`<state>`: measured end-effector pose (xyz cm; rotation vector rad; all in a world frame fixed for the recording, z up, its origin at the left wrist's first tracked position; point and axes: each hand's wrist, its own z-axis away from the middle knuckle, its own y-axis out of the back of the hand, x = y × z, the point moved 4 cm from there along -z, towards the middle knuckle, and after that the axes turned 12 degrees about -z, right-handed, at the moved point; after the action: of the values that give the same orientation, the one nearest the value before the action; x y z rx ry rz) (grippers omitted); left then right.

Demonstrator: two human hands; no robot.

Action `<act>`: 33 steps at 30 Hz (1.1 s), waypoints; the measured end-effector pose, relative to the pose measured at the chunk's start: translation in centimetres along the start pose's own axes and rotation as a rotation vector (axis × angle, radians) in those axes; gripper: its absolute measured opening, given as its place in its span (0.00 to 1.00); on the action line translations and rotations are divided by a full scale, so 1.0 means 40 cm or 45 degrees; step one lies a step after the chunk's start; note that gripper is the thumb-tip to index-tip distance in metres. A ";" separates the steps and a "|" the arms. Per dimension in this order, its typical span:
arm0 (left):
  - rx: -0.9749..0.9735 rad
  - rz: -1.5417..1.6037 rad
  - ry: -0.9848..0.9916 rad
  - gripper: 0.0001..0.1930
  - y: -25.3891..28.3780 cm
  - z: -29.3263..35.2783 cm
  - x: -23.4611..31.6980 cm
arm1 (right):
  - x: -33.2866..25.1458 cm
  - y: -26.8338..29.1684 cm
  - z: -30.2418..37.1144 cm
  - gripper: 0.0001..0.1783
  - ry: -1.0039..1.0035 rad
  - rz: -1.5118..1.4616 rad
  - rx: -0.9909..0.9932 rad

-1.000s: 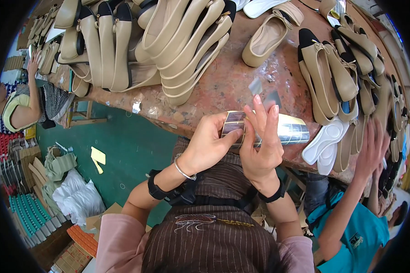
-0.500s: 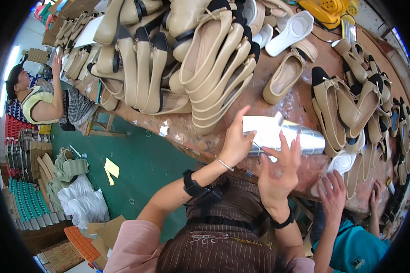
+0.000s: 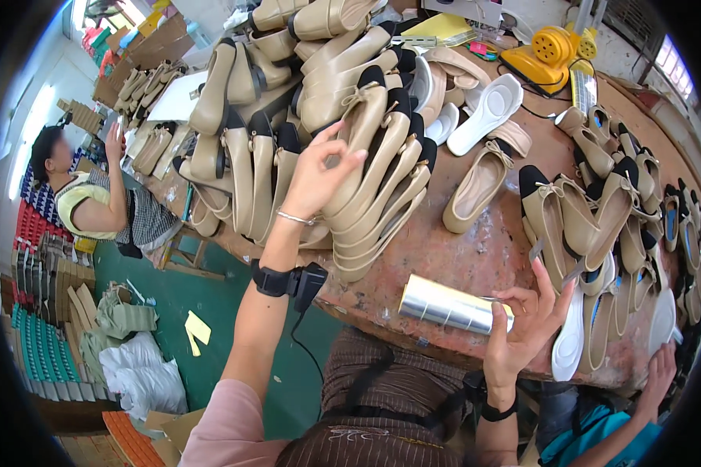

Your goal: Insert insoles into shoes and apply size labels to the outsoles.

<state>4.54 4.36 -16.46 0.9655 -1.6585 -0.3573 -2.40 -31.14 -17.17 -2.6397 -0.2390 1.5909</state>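
Beige ballet flats (image 3: 370,226) with black toes and bows stand nested in a stack on the worktable. My left hand (image 3: 319,175) is over the topmost flat at its opening, thumb and index finger apart. Contact with that shoe is hard to tell. By the table's front edge lies a silver, foil-like roll (image 3: 444,302). Beside its right end is my right hand (image 3: 518,319), fingers spread, the thumb overlapping the roll. Two small greyish strips (image 3: 536,249) show at its fingertips; whether they stick there cannot be made out.
More flats (image 3: 592,210) crowd the right side, with white insoles (image 3: 568,335) below them. A single flat (image 3: 479,191) lies mid-table. Behind stands a yellow machine (image 3: 549,58). A co-worker's hand (image 3: 662,373) is at the right edge; another person (image 3: 89,191) stands far left.
My left hand has left the silver roll and moved up-left to the stacked flats. My right hand stays by the roll. The co-worker's near hand has moved away rightward. The view has shifted.
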 end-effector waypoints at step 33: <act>-0.367 0.758 0.279 0.18 0.144 0.325 0.049 | 0.091 -0.082 -0.160 0.67 0.082 0.592 -0.055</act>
<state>-9.75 3.26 -15.52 0.2601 -1.5556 -0.0763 4.59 -27.10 -16.96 -2.9252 0.3768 1.6135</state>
